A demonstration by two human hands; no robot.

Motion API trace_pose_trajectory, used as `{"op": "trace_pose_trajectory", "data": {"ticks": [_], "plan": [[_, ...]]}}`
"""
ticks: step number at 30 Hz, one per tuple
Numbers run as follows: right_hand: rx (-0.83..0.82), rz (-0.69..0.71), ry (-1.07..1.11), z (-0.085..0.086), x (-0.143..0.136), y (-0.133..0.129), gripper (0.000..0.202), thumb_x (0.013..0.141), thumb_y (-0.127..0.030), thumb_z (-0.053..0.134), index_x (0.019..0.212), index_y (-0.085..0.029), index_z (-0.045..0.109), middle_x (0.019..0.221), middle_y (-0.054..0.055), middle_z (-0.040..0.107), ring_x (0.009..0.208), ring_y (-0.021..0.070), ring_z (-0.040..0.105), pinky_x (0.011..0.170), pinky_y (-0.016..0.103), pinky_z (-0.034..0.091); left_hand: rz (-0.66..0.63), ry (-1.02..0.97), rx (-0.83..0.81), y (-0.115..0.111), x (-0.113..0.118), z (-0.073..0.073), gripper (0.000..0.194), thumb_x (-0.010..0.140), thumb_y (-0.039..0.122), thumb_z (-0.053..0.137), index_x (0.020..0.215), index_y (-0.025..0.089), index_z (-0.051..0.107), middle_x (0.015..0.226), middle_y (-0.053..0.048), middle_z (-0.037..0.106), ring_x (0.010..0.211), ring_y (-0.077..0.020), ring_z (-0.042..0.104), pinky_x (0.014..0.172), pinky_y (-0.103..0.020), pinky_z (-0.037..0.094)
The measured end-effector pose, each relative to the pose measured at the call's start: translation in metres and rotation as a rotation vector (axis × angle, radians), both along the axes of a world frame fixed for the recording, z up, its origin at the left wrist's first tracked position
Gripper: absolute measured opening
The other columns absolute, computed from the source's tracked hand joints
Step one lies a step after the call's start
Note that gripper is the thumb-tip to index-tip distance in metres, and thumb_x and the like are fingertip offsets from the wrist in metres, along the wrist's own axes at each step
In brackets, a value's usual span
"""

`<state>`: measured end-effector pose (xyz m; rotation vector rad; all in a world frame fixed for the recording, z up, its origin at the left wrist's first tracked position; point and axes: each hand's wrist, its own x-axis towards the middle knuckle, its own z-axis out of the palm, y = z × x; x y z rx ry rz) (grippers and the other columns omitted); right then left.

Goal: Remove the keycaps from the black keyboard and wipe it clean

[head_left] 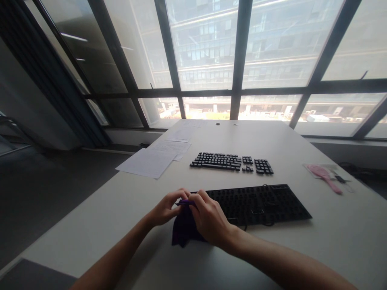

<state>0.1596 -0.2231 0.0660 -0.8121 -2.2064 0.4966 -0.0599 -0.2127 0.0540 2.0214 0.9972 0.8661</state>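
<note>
A dark purple cloth [186, 227] hangs from my two hands over the left end of a black keyboard base [260, 203], which shows no keycaps. My left hand [168, 206] pinches the cloth's upper edge between thumb and fingers. Close beside it, my right hand [210, 215] grips the same edge, its fingers curled around the fabric. The keyboard's left end is hidden behind the hands and cloth. Beyond the base, the loose black keycaps [217, 161] lie laid out in keyboard order, with a separate number block [263, 166] on their right.
Printed paper sheets [148, 161] lie along the table's left edge. On the right are a pink hairbrush [325, 177] and a small black tool [341, 179] on a clear bag. The white table [242, 139] reaches to large windows at the back.
</note>
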Motion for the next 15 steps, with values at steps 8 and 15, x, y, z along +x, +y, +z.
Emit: {"op": "trace_pose_trajectory", "data": {"ticks": [8,15], "plan": [[-0.017,-0.1,-0.032,0.009,0.01,0.028,0.025,0.093,-0.013,0.052,0.116,-0.019,0.058,0.113,0.009,0.059,0.102,0.0213,0.058,0.09,0.034,0.048,0.067,-0.06,-0.093,-0.003,0.008,-0.004,0.038,0.09,0.04,0.063,0.117,0.014,0.057,0.1,-0.009,0.066,0.086,-0.0195,0.063,0.072,-0.029,0.052],[0.098,-0.097,-0.405,-0.003,0.012,0.032,0.02,0.094,-0.016,0.05,0.105,-0.016,0.068,0.116,0.014,0.063,0.112,0.0266,0.055,0.095,0.041,0.045,0.382,0.237,0.407,0.005,0.014,-0.008,0.03,0.095,0.02,0.049,0.122,0.022,0.061,0.116,-0.009,0.062,0.109,-0.0227,0.057,0.1,-0.042,0.047]]}}
